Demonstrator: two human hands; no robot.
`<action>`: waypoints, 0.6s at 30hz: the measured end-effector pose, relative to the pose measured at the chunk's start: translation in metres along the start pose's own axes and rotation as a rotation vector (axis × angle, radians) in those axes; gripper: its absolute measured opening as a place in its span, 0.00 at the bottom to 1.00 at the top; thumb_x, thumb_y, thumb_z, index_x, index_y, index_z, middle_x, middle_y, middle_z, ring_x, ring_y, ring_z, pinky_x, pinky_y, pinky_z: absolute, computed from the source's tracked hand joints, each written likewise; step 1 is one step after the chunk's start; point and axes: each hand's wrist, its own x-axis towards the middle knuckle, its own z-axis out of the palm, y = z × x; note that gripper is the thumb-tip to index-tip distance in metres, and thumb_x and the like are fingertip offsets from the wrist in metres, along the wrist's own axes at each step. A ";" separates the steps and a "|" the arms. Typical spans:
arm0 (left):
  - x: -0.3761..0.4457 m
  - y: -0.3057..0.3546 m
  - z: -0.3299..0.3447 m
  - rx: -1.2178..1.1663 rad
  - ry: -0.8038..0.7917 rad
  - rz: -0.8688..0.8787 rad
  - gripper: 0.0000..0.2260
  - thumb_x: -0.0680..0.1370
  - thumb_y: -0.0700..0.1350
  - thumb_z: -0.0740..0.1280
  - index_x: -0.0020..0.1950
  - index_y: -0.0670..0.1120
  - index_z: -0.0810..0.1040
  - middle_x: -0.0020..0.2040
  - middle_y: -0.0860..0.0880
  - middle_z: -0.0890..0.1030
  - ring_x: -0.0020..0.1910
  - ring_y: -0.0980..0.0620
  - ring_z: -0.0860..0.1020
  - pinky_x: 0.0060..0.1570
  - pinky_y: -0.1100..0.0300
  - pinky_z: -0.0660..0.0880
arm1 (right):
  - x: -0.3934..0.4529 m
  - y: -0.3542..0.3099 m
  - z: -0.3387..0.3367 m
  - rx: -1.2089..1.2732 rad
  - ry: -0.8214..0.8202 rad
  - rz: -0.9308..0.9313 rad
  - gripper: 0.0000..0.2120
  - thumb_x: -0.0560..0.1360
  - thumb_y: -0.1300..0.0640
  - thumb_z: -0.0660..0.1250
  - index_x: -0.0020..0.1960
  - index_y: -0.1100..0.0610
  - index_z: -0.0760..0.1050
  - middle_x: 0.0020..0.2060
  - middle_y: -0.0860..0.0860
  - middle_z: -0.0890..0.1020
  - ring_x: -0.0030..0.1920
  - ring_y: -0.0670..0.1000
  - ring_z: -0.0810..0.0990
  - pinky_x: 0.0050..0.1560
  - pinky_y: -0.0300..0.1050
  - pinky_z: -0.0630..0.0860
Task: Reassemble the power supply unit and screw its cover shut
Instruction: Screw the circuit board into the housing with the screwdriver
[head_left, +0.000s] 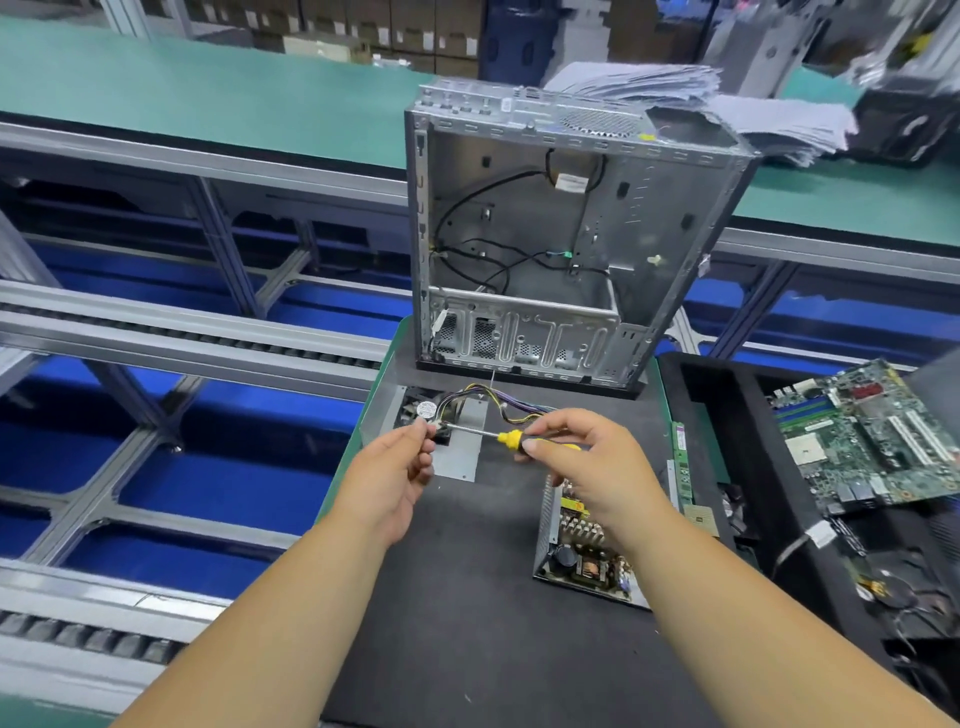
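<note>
My right hand (582, 457) grips a yellow-handled screwdriver (511, 439), its metal shaft pointing left. My left hand (397, 467) pinches at the shaft's tip; whether a screw sits between the fingers I cannot tell. Behind the hands lies the power supply's metal cover (462, 447) with its fan (423, 408) and a bundle of coloured wires (498, 402). The open power supply base (582, 551), with its circuit board, coils and capacitors showing, rests on the black mat under my right wrist.
An empty computer case (566, 234) stands upright at the back of the mat (467, 597). To the right, a black tray (727, 415) holds a motherboard (872, 441), a RAM stick (681, 467) and a coin cell. Conveyor rails (182, 332) run on the left.
</note>
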 end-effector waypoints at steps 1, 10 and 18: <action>0.000 -0.001 0.002 -0.017 -0.003 -0.019 0.09 0.81 0.44 0.65 0.43 0.43 0.80 0.31 0.52 0.76 0.27 0.60 0.72 0.28 0.69 0.72 | -0.002 -0.001 -0.002 0.001 0.004 0.005 0.03 0.73 0.65 0.72 0.46 0.61 0.80 0.39 0.53 0.86 0.42 0.48 0.86 0.32 0.35 0.72; 0.002 -0.011 0.009 -0.027 -0.118 -0.050 0.07 0.81 0.42 0.64 0.48 0.43 0.80 0.34 0.51 0.80 0.31 0.59 0.78 0.33 0.68 0.77 | -0.015 -0.003 -0.010 -0.064 0.035 0.043 0.02 0.73 0.62 0.72 0.46 0.58 0.79 0.37 0.53 0.86 0.33 0.40 0.81 0.34 0.36 0.73; -0.004 -0.012 0.014 0.047 -0.224 -0.048 0.06 0.81 0.38 0.63 0.50 0.42 0.80 0.38 0.50 0.82 0.36 0.58 0.80 0.37 0.67 0.78 | -0.026 -0.004 -0.015 -0.070 0.086 0.071 0.03 0.73 0.62 0.72 0.45 0.58 0.79 0.37 0.53 0.86 0.36 0.45 0.82 0.38 0.46 0.70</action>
